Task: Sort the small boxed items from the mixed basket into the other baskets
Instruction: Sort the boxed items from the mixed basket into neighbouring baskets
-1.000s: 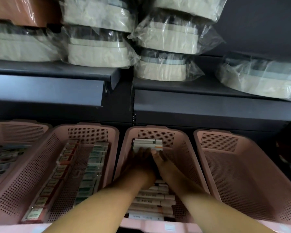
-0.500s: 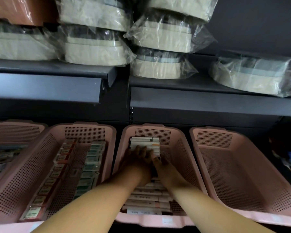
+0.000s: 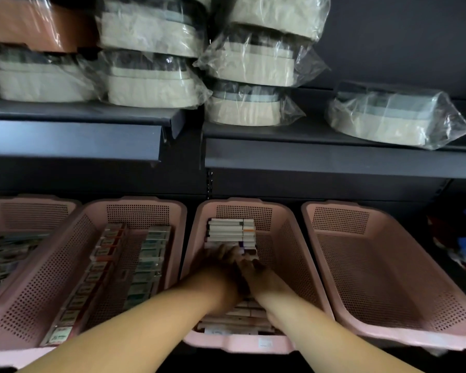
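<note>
Pink basket's (image 3: 237, 343) boxes (image 3: 228, 230) lie under the left hand (image 3: 219, 261) and right hand (image 3: 261, 275), grip too dark to tell.

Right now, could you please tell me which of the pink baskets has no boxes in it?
The far-right basket; every other basket holds boxes.

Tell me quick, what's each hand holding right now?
Left hand: on the small boxes in the middle basket; grip cannot be told.
Right hand: on the same boxes; cannot be told.
</note>
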`<state>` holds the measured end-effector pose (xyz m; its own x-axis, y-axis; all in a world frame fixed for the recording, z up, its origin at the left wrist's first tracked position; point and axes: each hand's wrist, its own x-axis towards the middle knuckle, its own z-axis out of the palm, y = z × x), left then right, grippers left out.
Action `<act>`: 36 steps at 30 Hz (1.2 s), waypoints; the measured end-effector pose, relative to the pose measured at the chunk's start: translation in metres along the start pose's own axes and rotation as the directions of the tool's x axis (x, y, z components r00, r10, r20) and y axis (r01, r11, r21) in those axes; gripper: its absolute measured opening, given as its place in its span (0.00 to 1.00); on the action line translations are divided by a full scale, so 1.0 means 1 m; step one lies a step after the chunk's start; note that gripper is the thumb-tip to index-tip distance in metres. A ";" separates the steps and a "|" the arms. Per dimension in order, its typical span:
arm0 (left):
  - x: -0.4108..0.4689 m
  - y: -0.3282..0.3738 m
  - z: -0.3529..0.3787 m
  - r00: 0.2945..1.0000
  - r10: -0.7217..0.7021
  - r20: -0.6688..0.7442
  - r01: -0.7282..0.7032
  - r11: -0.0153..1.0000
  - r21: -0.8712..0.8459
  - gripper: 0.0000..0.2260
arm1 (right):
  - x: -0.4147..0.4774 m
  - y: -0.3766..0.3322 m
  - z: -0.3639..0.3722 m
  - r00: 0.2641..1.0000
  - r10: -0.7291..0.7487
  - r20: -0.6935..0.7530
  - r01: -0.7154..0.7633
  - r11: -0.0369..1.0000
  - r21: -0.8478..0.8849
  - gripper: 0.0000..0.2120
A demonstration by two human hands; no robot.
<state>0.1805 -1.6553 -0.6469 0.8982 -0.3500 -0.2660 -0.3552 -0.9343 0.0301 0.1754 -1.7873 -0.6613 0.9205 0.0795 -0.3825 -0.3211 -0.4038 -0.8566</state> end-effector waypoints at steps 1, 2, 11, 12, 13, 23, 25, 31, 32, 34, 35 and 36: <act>-0.002 -0.001 0.001 1.000 0.006 0.008 -0.006 1.000 0.001 0.34 | -0.001 0.000 0.000 1.000 -0.008 -0.022 0.008 1.000 0.011 0.21; -0.003 -0.001 0.002 1.000 0.008 0.016 -0.008 1.000 -0.001 0.34 | 0.000 0.002 -0.002 0.999 -0.011 -0.051 0.013 0.999 0.036 0.22; -0.009 0.002 0.009 0.999 0.033 0.026 -0.034 0.998 0.045 0.33 | -0.016 -0.001 0.002 1.000 0.022 -0.016 -0.022 0.999 0.028 0.24; -0.009 0.002 0.011 0.999 0.030 0.036 -0.031 0.999 0.038 0.33 | -0.017 -0.001 0.002 0.999 0.027 -0.017 -0.026 0.998 0.065 0.24; -0.010 0.001 0.012 0.999 0.024 0.045 -0.026 0.999 0.031 0.33 | -0.020 -0.003 0.000 0.999 0.038 -0.003 -0.037 0.993 0.114 0.23; -0.014 0.002 0.010 0.999 0.012 0.037 -0.012 1.000 -0.013 0.36 | -0.024 -0.001 -0.015 0.994 0.089 0.061 -0.097 0.986 0.138 0.22; -0.014 0.002 0.010 0.999 0.031 -0.015 -0.031 0.999 0.019 0.37 | -0.026 -0.003 -0.023 0.998 0.066 0.023 -0.069 0.981 0.181 0.20; -0.019 -0.001 0.008 0.993 0.099 -0.064 -0.095 0.993 0.064 0.32 | -0.040 0.000 -0.033 0.990 0.052 0.131 -0.089 0.953 0.289 0.11; -0.020 -0.001 0.007 0.992 0.103 -0.067 -0.099 0.993 0.064 0.32 | -0.040 0.000 -0.036 0.991 0.049 0.125 -0.086 0.947 0.309 0.11; -0.021 -0.001 0.006 0.994 0.098 -0.048 -0.095 0.993 0.067 0.32 | -0.040 -0.001 -0.043 0.992 0.046 0.118 -0.082 0.941 0.328 0.11; -0.022 -0.001 0.006 0.995 0.093 -0.031 -0.090 0.993 0.072 0.31 | -0.040 0.000 -0.044 0.990 0.043 0.132 -0.086 0.938 0.336 0.10; -0.023 -0.002 0.006 0.996 0.090 -0.019 -0.088 0.993 0.080 0.31 | -0.041 0.001 -0.045 0.986 0.046 0.158 -0.097 0.937 0.335 0.09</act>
<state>0.1592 -1.6454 -0.6466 0.8672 -0.4340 -0.2442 -0.4528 -0.8913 -0.0237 0.1470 -1.8320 -0.6307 0.8580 0.2036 -0.4716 -0.4652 -0.0812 -0.8815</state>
